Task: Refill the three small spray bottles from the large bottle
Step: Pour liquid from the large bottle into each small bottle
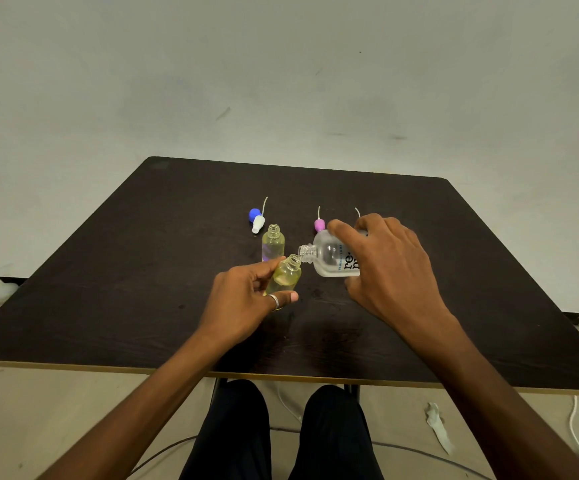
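Pour in hand: the right hand's (388, 268) grip wraps the tipped large bottle (329, 258), its mouth at the small spray bottle (286, 277), pinched in the left hand's (243, 299) grip. Next calls for aligned necks and a gentle tilt.

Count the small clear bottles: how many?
2: one small clear yellowish plastic bottle stands on the dark table, a second bottle is tilted in the left hand. A third may be hidden behind the right hand.

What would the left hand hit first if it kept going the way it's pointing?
Most likely the upright small bottle, standing just beyond the left hand's fingers. Depth is unclear, though: the tilted small bottle it holds sits right at the large bottle's mouth.
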`<state>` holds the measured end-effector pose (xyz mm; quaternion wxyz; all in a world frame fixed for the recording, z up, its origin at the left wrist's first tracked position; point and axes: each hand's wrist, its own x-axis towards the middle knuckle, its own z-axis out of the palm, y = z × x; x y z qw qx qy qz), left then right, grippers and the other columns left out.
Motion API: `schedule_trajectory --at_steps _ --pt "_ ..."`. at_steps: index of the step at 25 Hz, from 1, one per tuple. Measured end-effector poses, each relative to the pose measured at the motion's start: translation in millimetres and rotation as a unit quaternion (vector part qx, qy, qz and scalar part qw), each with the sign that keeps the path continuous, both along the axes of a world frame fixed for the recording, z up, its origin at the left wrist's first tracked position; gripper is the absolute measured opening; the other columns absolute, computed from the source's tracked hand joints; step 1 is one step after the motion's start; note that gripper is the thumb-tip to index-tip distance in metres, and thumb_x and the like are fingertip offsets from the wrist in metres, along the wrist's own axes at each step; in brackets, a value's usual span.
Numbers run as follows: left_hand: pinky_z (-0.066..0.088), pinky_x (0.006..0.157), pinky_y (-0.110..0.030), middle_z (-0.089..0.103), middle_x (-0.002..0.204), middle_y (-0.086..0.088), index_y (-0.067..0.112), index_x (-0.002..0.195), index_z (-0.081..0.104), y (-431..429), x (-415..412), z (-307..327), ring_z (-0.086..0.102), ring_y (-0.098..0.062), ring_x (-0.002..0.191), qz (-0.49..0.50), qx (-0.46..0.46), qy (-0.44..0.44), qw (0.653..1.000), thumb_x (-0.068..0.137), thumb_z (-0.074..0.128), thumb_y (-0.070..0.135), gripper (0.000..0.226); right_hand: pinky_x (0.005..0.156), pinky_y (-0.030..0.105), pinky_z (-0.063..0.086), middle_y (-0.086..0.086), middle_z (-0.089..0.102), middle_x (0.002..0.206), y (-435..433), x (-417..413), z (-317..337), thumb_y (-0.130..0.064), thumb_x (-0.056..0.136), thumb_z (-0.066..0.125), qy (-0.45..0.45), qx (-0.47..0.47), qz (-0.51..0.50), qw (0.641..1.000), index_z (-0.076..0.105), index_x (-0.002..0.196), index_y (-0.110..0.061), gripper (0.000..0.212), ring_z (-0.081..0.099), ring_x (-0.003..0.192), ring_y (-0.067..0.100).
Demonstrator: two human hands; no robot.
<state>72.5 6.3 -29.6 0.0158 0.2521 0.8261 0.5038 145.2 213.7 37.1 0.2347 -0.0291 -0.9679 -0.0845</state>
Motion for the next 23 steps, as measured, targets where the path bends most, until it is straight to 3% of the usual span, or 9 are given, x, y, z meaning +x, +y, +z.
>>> schedule_trajectory --at_steps 4,10,13,23 --pt "0.058 0.089 -0.037 0.076 0.098 -0.001 0.045 0.127 0.061 0.1 -2.7 -3.2 0.071 -0.021 0.096 0.000 -0.003 0.009 1.000 0.074 0.085 0.038 0.059 0.089 0.041 0.047 0.007 0.059 0.115 -0.7 0.1 0.0 -0.025 0.066 0.082 -0.001 0.004 -0.003 1.000 0.048 0.135 -0.031 0.078 0.057 0.104 0.028" --pt "0.057 0.089 -0.040 0.075 0.098 -0.005 0.051 0.126 0.059 0.4 -3.8 -4.7 0.070 -0.024 0.096 -0.002 0.000 0.016 1.000 0.073 0.084 0.041 0.059 0.089 0.042 0.048 0.007 0.060 0.114 -1.2 0.3 0.4 -0.024 0.065 0.082 0.000 0.002 -0.002 1.000 0.048 0.135 -0.031 0.078 0.057 0.104 0.029" --pt "0.057 0.089 -0.041 0.074 0.099 -0.008 0.061 0.121 0.055 0.5 -3.0 -3.4 0.070 -0.016 0.086 -0.001 0.005 0.016 1.000 0.073 0.084 0.043 0.060 0.089 0.042 0.047 0.007 0.059 0.114 -1.7 0.3 0.9 -0.024 0.066 0.081 0.001 0.002 -0.003 1.000 0.048 0.135 -0.031 0.077 0.057 0.104 0.029" --pt "0.057 0.090 -0.031 0.076 0.096 0.015 0.051 0.116 0.064 1.2 1.7 1.0 0.070 -0.024 0.096 -0.008 0.025 0.003 1.000 0.074 0.085 0.032 0.051 0.087 0.041 0.048 0.007 0.060 0.113 -1.5 0.4 1.0 -0.022 0.064 0.082 0.005 0.005 -0.003 1.000 0.050 0.135 -0.031 0.078 0.057 0.102 0.029"
